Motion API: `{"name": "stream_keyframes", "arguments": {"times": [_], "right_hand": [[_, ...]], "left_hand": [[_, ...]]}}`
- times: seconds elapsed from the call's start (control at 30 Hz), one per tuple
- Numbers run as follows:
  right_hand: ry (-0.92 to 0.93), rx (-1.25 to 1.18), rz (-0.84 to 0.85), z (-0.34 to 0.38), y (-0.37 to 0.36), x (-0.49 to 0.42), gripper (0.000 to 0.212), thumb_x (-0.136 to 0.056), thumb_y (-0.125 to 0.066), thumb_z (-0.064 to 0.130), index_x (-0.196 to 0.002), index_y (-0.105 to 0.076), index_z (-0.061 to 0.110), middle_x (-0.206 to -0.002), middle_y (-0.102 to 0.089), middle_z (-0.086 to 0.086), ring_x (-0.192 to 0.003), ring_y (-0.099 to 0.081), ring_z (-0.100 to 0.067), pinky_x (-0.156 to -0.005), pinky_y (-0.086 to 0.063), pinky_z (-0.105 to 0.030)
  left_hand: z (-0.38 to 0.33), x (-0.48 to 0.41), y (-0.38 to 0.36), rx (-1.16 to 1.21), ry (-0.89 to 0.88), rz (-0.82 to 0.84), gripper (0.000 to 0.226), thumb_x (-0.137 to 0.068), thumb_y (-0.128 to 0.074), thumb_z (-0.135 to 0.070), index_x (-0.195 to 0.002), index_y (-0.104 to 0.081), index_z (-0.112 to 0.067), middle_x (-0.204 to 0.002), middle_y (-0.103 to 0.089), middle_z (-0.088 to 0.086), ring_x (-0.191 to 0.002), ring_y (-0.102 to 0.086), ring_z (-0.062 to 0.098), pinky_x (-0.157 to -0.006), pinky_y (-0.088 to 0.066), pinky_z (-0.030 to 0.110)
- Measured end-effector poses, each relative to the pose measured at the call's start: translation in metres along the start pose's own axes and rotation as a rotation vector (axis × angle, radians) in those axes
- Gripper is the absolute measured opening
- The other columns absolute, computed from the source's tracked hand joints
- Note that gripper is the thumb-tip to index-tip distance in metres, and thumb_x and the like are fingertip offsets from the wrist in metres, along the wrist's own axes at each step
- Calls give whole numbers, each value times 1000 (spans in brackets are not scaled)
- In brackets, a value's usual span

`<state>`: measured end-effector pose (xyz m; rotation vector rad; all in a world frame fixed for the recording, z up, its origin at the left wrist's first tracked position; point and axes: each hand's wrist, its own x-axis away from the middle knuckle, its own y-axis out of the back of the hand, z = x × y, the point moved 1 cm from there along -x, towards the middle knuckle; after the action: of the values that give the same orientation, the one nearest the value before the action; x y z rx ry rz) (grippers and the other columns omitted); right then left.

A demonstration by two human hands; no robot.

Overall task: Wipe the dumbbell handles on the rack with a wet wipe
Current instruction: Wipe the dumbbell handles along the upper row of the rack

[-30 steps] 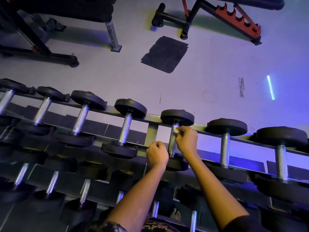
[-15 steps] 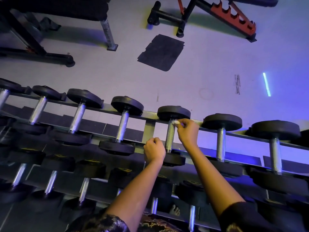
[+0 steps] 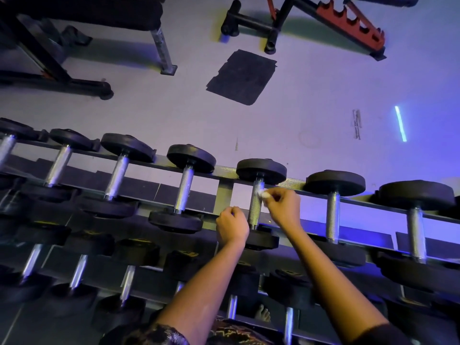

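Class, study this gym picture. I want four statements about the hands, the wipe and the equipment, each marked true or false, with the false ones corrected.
1. The right hand pinches a white wipe against the upper part of a dumbbell handle. True.
2. The left hand holds a spray bottle. False: its fingers are curled into a fist beside the handle, and no bottle shows.
3. The dumbbell being wiped sits in the top row of the rack. True.
4. The notched bar on the bench at the upper right is green. False: it is red.
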<state>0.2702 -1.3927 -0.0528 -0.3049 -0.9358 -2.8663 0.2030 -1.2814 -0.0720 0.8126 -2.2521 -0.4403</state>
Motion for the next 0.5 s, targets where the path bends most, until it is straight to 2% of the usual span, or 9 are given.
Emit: {"name": "stream_keyframes", "arguments": {"times": [0.07, 0.17, 0.27, 0.37, 0.43, 0.5], "right_hand": [[16, -25, -69, 11, -2, -18, 11, -88, -69, 19, -88, -75, 10, -77, -69, -1, -67, -58, -10, -60, -40, -18], [27, 28, -53, 13, -8, -21, 9, -88, -69, 16, -90, -74, 9, -79, -69, -4, -70, -58, -14, -59, -40, -18], [29, 136, 60, 2, -11, 7, 8, -88, -68, 12, -90, -75, 9, -78, -69, -5, -73, -61, -17, -69, -51, -30], [-10, 194, 205, -12, -10, 34, 9, -86, -69, 10, -91, -76, 10, -85, -73, -3, -79, -64, -14, -78, -52, -28], [-51, 158, 260, -14, -6, 34, 9, -85, -71, 11, -92, -77, 11, -82, -70, 1, -79, -64, -12, -72, -51, -23], [-98, 43, 226, -10, -1, 20, 8, -83, -75, 15, -89, -76, 10, -78, -70, -1, -75, -67, -16, -67, -54, -25]], "left_hand": [[-1, 0, 0, 0, 1, -1, 34, -97, -41, -24, -81, -66, -9, -81, -63, 10, -74, -58, 24, -60, -41, 28], [0, 1, 0, -12, 4, -3, 33, -96, -41, -24, -80, -66, -9, -80, -62, 9, -72, -57, 23, -58, -39, 28], [0, 0, 0, -33, 3, -12, 33, -96, -42, -23, -83, -68, -9, -81, -62, 8, -72, -56, 24, -59, -37, 28], [-1, 0, 0, -46, 0, -12, 32, -96, -42, -24, -86, -69, -9, -83, -62, 8, -74, -55, 23, -59, -36, 28], [-1, 0, 1, -43, 1, -6, 32, -96, -42, -23, -88, -69, -9, -84, -61, 7, -75, -55, 23, -61, -37, 28], [-1, 1, 0, -34, 1, 0, 32, -96, -42, -23, -87, -69, -8, -86, -63, 10, -76, -56, 25, -62, -38, 29]]}}
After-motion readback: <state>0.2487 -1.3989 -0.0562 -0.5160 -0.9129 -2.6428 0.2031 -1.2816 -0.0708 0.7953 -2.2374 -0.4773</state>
